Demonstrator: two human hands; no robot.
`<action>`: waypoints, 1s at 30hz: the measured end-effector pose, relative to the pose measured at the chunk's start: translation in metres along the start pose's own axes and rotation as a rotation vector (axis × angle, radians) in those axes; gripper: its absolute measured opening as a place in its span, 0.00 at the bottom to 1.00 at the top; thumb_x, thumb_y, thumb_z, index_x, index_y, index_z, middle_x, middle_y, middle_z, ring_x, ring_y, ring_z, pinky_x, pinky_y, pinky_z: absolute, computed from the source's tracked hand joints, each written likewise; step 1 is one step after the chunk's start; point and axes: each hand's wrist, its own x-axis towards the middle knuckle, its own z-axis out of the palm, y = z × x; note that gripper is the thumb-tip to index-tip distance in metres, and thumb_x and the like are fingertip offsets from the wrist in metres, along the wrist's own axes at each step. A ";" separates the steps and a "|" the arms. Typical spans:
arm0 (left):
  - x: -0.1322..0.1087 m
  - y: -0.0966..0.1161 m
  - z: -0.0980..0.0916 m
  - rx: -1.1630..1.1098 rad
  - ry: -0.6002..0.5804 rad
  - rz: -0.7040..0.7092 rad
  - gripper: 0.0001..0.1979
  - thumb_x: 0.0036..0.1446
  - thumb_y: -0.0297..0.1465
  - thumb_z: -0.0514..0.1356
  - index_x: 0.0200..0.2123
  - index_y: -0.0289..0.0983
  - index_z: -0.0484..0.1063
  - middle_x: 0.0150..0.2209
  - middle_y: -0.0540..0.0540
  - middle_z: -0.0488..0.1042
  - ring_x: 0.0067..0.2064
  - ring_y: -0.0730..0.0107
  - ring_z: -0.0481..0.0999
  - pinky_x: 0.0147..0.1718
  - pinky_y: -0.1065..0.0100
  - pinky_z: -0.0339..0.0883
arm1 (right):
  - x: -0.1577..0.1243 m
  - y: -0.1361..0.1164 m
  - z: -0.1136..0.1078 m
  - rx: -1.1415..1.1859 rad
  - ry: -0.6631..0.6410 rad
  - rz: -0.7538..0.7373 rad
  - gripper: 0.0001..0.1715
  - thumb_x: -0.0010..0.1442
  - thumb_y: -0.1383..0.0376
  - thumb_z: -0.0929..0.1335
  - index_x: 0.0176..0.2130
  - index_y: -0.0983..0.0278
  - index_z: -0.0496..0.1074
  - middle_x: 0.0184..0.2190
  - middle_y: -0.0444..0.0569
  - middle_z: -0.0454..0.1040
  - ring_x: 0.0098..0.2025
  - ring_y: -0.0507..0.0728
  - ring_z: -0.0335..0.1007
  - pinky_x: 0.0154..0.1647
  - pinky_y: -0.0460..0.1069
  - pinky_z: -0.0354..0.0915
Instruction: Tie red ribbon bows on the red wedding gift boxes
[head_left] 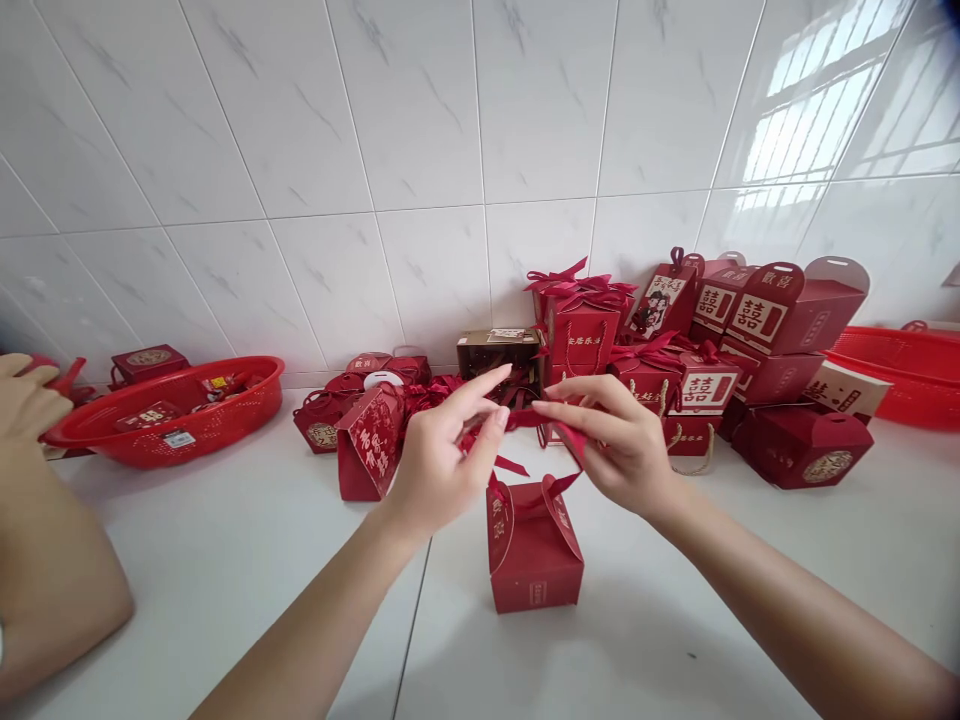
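A small red gift box stands upright on the white table in front of me, its two curved flaps leaning together at the top. Dark red ribbon runs through the flaps and up to both hands. My left hand pinches the ribbon between thumb and fingers, above and left of the box. On the other side, my right hand grips the ribbon with thumb and fingertips. The stretch between the hands is held roughly level. A loose ribbon end hangs below it.
Red gift boxes are stacked at the back right, and ribbon-tied boxes stand near the wall. An open brown carton sits behind my hands. Red plastic baskets flank the table. Another person's arm reaches in at left.
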 end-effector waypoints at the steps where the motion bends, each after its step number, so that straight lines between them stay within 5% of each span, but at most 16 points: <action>1: -0.003 -0.001 -0.001 0.089 0.067 0.091 0.21 0.50 0.29 0.66 0.49 0.45 0.76 0.34 0.48 0.79 0.33 0.66 0.74 0.39 0.68 0.66 | -0.003 -0.002 -0.001 0.044 0.037 0.111 0.16 0.62 0.72 0.63 0.45 0.59 0.74 0.40 0.52 0.72 0.41 0.56 0.69 0.36 0.50 0.66; 5: -0.018 -0.010 -0.021 0.271 0.291 0.177 0.18 0.41 0.25 0.69 0.38 0.46 0.81 0.27 0.49 0.76 0.31 0.67 0.70 0.40 0.71 0.65 | -0.031 -0.003 -0.021 0.058 0.084 0.521 0.07 0.62 0.65 0.65 0.35 0.61 0.73 0.31 0.48 0.70 0.31 0.53 0.66 0.27 0.48 0.60; 8: -0.040 -0.032 -0.055 0.399 0.376 0.105 0.16 0.40 0.23 0.69 0.34 0.44 0.82 0.18 0.54 0.64 0.23 0.73 0.59 0.31 0.77 0.61 | -0.073 0.007 -0.046 -0.086 0.001 0.661 0.16 0.60 0.62 0.65 0.22 0.62 0.62 0.21 0.43 0.62 0.24 0.52 0.58 0.25 0.48 0.54; 11: -0.069 -0.067 -0.090 0.568 0.238 -0.007 0.13 0.46 0.24 0.64 0.36 0.42 0.81 0.18 0.55 0.58 0.21 0.76 0.56 0.26 0.78 0.58 | -0.122 0.021 -0.066 -0.247 -0.208 0.791 0.15 0.58 0.61 0.65 0.22 0.61 0.60 0.18 0.42 0.59 0.21 0.52 0.54 0.22 0.48 0.52; 14: -0.091 -0.099 -0.105 0.738 -0.035 -0.126 0.11 0.51 0.27 0.58 0.36 0.42 0.78 0.22 0.54 0.64 0.23 0.75 0.64 0.25 0.76 0.60 | -0.151 0.029 -0.073 -0.286 -0.470 0.946 0.13 0.58 0.59 0.63 0.25 0.61 0.66 0.22 0.45 0.67 0.23 0.53 0.61 0.23 0.48 0.58; 16: -0.096 -0.108 -0.098 0.804 -0.093 -0.093 0.10 0.55 0.29 0.55 0.39 0.41 0.75 0.32 0.49 0.71 0.32 0.70 0.72 0.33 0.72 0.66 | -0.152 0.029 -0.069 -0.295 -0.493 0.987 0.14 0.60 0.54 0.63 0.36 0.61 0.71 0.35 0.50 0.74 0.31 0.57 0.69 0.27 0.50 0.65; 19: -0.089 -0.103 -0.072 0.755 -0.055 -0.017 0.08 0.59 0.32 0.55 0.40 0.40 0.71 0.41 0.45 0.71 0.44 0.64 0.72 0.45 0.65 0.66 | -0.130 0.021 -0.054 -0.252 -0.367 0.944 0.25 0.61 0.50 0.62 0.52 0.60 0.68 0.52 0.55 0.68 0.47 0.62 0.69 0.34 0.52 0.69; 23: -0.076 -0.085 -0.029 0.539 -0.085 -0.070 0.06 0.59 0.33 0.56 0.41 0.41 0.68 0.43 0.46 0.70 0.47 0.65 0.71 0.48 0.63 0.66 | -0.094 -0.001 -0.024 0.020 -0.456 0.774 0.21 0.64 0.52 0.61 0.51 0.58 0.69 0.52 0.52 0.67 0.55 0.59 0.65 0.53 0.54 0.66; 30: -0.075 -0.084 0.004 0.373 -0.138 -0.133 0.10 0.56 0.31 0.59 0.42 0.42 0.65 0.46 0.46 0.68 0.49 0.65 0.70 0.47 0.64 0.68 | -0.086 -0.019 0.015 0.224 -0.545 0.882 0.19 0.62 0.55 0.64 0.51 0.57 0.67 0.49 0.51 0.66 0.48 0.57 0.68 0.48 0.54 0.69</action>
